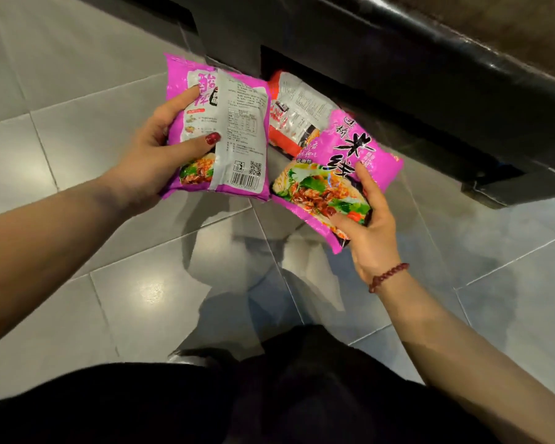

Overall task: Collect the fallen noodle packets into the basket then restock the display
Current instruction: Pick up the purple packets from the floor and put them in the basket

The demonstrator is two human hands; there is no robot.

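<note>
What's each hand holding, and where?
The left hand grips the back-up purple packet by its left edge; the right hand grips the face-up purple packet at its lower end.

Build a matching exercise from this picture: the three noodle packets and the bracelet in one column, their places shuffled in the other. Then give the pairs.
Things
1. purple packet showing its barcode
2. purple packet showing its picture
3. orange-red packet
4. bead bracelet

Places
A. round the right wrist
B. held in the left grip
C. behind both purple packets, low by the black display base
D. held in the right grip

Pairs: 1-B; 2-D; 3-C; 4-A
</note>
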